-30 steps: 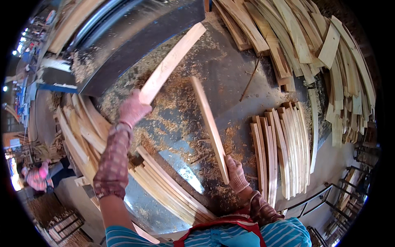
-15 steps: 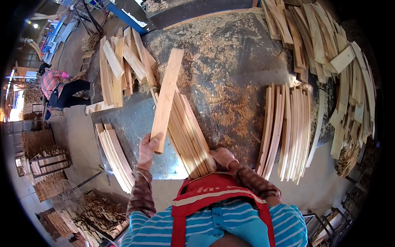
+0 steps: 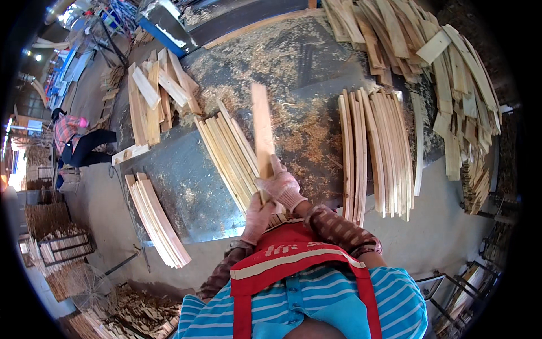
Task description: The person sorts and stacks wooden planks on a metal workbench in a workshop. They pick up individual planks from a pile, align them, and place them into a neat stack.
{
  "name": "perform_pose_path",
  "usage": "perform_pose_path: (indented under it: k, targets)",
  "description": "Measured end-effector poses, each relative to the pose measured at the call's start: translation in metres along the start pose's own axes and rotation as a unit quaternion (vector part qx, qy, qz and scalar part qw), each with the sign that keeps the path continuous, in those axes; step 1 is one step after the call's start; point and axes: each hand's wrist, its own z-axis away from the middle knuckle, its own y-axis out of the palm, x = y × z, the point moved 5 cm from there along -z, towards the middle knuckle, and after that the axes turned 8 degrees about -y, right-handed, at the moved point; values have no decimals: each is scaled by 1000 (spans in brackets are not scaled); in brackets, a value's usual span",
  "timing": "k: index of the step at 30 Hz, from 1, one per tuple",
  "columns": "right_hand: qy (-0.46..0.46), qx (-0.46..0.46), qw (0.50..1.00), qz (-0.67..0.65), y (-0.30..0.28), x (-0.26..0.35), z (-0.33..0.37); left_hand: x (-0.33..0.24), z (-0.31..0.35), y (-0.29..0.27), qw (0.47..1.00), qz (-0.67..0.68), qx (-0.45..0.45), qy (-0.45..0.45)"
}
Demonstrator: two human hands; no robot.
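A flat wooden slat (image 3: 262, 116) stands out from my two hands, its far end pointing away over the table. My right hand (image 3: 280, 185), in a pale work glove, is closed around its lower part. Just below and to the left, my gloved left hand (image 3: 258, 219) is closed at the near end of the same slat, partly covering it. Beside them lies a row of slats (image 3: 228, 158) packed edge to edge, its near end close to my red apron and partly hidden by my hands.
Other bundled slats (image 3: 155, 220) lie at the table's left edge, and curved rows (image 3: 387, 152) at the right. Loose boards (image 3: 152, 96) are heaped far left, with a larger pile (image 3: 457, 85) far right. Sawdust covers the dark table (image 3: 305, 68). A person (image 3: 79, 135) bends at the left.
The slat has swung upright and moved right, with my left hand following. My right hand has left the row's near right edge and now grips the slat. The whole view has shifted slightly.
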Motion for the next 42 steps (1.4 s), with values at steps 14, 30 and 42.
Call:
perform_pose_path:
  k: [14,30,42]
  targets:
    - [59,-124,989,52,-77,-104,67,-129,-199,-21,717,-670,-160,106]
    - [1,-243,887,-393,-174,-210,156,-140,-243,-12,545,-833,-68,67]
    - [90,-263,725,-631,-183,-228,148,-99,-245,26,912,-339,-160,169]
